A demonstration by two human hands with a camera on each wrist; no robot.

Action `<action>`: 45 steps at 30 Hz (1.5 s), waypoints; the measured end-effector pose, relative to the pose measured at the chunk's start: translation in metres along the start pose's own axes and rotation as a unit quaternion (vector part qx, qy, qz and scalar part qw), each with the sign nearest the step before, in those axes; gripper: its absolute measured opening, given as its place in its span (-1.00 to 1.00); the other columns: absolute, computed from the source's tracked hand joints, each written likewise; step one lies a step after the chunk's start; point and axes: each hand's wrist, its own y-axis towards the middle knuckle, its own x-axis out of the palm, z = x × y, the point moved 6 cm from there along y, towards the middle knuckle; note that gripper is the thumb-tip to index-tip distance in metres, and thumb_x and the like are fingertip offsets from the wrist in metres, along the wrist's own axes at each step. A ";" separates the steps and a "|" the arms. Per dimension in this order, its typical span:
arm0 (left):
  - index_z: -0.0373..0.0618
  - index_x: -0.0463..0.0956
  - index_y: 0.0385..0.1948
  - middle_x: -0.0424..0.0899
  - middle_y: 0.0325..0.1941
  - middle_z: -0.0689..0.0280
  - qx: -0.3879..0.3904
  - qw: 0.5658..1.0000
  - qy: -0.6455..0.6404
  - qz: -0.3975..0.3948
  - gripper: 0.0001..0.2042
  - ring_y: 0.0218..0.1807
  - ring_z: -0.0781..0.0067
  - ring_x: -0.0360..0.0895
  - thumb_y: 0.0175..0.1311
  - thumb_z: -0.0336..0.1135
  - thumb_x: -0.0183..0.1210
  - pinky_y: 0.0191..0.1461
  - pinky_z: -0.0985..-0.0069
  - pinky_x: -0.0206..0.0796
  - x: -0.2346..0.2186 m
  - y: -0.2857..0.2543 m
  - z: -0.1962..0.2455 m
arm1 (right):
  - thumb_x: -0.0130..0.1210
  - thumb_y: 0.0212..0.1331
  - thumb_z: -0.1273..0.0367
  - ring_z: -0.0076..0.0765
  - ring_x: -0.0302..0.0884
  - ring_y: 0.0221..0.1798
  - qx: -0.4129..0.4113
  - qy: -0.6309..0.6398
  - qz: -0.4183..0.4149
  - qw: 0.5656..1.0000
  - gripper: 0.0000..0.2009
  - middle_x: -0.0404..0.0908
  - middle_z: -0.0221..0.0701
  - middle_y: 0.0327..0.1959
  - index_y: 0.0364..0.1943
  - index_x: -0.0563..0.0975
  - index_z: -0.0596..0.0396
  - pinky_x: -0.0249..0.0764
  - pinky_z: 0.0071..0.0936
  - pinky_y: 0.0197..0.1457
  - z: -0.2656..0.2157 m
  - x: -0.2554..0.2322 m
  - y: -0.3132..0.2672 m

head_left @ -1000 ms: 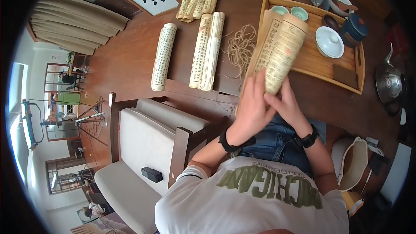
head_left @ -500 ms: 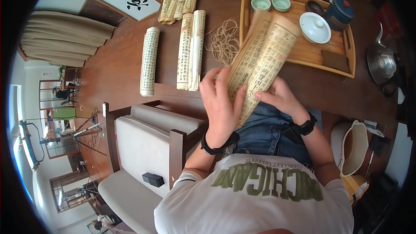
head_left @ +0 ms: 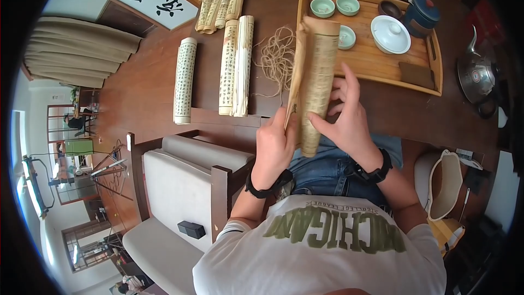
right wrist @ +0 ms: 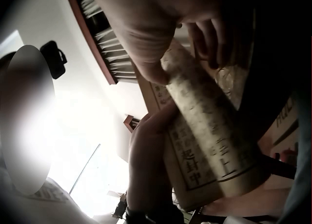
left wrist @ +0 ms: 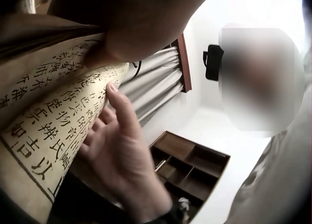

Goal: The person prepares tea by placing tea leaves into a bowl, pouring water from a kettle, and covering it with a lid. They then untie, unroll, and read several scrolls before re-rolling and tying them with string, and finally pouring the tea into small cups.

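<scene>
Both hands have a partly rolled paper scroll [head_left: 319, 71] upright over the lap, printed with columns of black characters. At its left, my left hand [head_left: 274, 145] pinches the flat, layered part of the paper between thumb and fingers. My right hand [head_left: 349, 117] holds the rolled part from the right, thumb pressed on its face and fingers bent at its side. In the left wrist view the right thumb [left wrist: 124, 109] lies along the roll's edge. The right wrist view shows the roll [right wrist: 209, 121] lying over a flat printed sheet [right wrist: 187, 158].
On the table lie a single scroll [head_left: 185, 79], a pair of scrolls [head_left: 236, 68], and a bundle of several [head_left: 224, 0]. Loose twine [head_left: 277, 57] sits beside a wooden tray [head_left: 376, 79] with cups and a lidded bowl [head_left: 390, 34]. A metal kettle [head_left: 476, 74] stands at right.
The scroll has come lower and left, and turned from slanting to nearly upright. My left hand has shifted from under the roll to the flat paper at left; my right thumb rests on the roll.
</scene>
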 end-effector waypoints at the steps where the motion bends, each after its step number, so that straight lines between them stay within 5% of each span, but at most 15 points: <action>1: -0.26 0.52 -0.07 0.58 -0.46 -0.11 0.012 1.000 0.014 0.002 -0.86 -0.36 -0.28 0.59 0.42 -0.49 0.14 -0.32 0.07 0.40 0.000 -0.002 0.003 | 0.44 0.05 0.32 0.12 0.70 0.05 -0.018 -0.059 0.036 0.997 0.06 0.56 0.08 0.19 0.56 -0.08 0.19 0.67 -0.08 0.01 -0.011 -0.002 0.001; 4: -0.25 0.51 -0.05 0.58 -0.46 -0.11 0.043 0.999 -0.002 0.009 -0.84 -0.34 -0.31 0.58 0.39 -0.51 0.14 -0.31 0.08 0.42 0.009 -0.009 0.017 | 0.38 -0.03 0.38 0.31 0.67 0.05 -0.016 -0.131 0.091 0.987 0.07 0.59 0.17 0.10 0.57 -0.09 0.15 0.64 0.00 0.06 -0.020 -0.007 0.008; 9: -0.29 0.59 0.03 0.68 -0.37 0.20 -0.051 0.982 -0.181 0.031 -0.79 -0.32 0.67 0.50 0.56 -0.37 0.12 -0.23 0.52 0.43 0.003 -0.008 -0.007 | 0.25 0.00 0.43 0.27 0.70 0.00 0.099 -0.106 0.071 0.987 -0.03 0.65 0.12 0.03 0.57 0.00 0.07 0.63 -0.05 0.06 0.011 -0.031 0.013; 10: -0.31 0.59 0.05 0.70 -0.34 0.23 -0.073 0.972 -0.223 0.021 -0.78 -0.29 0.67 0.51 0.56 -0.36 0.12 -0.20 0.53 0.43 0.005 -0.008 -0.013 | 0.24 0.02 0.43 0.26 0.70 -0.01 0.124 -0.093 0.059 0.986 -0.05 0.66 0.12 0.01 0.57 0.02 0.07 0.62 -0.07 0.06 0.025 -0.037 0.012; 11: -0.34 0.58 0.06 0.72 -0.30 0.27 -0.095 0.960 -0.265 0.010 -0.76 -0.27 0.67 0.53 0.56 -0.36 0.11 -0.17 0.55 0.44 0.007 -0.007 -0.022 | 0.17 0.11 0.46 -0.04 0.75 -0.06 0.069 -0.034 0.100 0.992 -0.27 0.72 -0.06 -0.03 0.47 0.26 0.19 0.61 -0.23 0.06 0.038 -0.042 0.010; 15: -0.39 0.55 0.11 0.75 -0.07 0.28 -0.172 0.886 -0.428 -0.042 -0.70 -0.11 0.64 0.62 0.58 -0.31 0.13 -0.03 0.58 0.48 0.019 -0.002 -0.042 | 0.07 0.22 0.50 -0.57 0.59 -0.01 0.172 0.224 0.025 0.959 -0.61 0.70 -0.36 -0.01 0.14 0.57 0.36 0.51 -0.49 0.11 0.057 -0.050 0.008; 24: -0.35 0.53 0.13 0.75 -0.01 0.20 -0.217 0.832 -0.507 -0.067 -0.60 -0.05 0.51 0.71 0.63 -0.11 0.03 0.05 0.53 0.55 0.034 0.016 -0.078 | -0.11 0.10 0.44 -0.34 0.59 0.01 0.170 0.412 -0.005 0.895 -0.53 0.70 -0.20 -0.02 0.08 0.57 0.43 0.41 -0.46 0.21 0.075 -0.057 0.003; 33: -0.37 0.46 0.21 0.72 0.07 0.16 -0.243 0.856 -0.454 -0.051 -0.41 -0.03 0.48 0.72 0.67 0.11 -0.19 0.05 0.52 0.57 0.028 0.022 -0.081 | -0.07 0.15 0.46 -0.30 0.62 0.09 0.187 0.473 -0.015 0.861 -0.56 0.70 -0.15 0.03 0.09 0.58 0.43 0.43 -0.41 0.27 0.089 -0.056 0.001; 40: -0.39 0.40 0.26 0.73 0.05 0.10 -0.214 0.857 -0.467 -0.029 -0.35 -0.10 0.39 0.78 0.67 0.16 -0.25 -0.05 0.49 0.66 0.029 0.023 -0.085 | 0.05 0.31 0.50 -0.37 0.63 0.17 0.185 0.436 -0.040 0.880 -0.58 0.68 -0.21 0.15 0.25 0.50 0.38 0.45 -0.41 0.31 0.078 -0.053 0.003; 45: -0.33 0.47 0.21 0.73 0.03 0.19 -0.216 0.850 -0.480 -0.028 -0.39 -0.09 0.51 0.74 0.68 0.13 -0.24 0.00 0.55 0.59 0.026 0.022 -0.083 | 0.15 0.35 0.49 -0.46 0.63 0.17 0.182 0.392 -0.062 0.900 -0.53 0.67 -0.27 0.18 0.34 0.44 0.33 0.50 -0.44 0.29 0.077 -0.050 0.002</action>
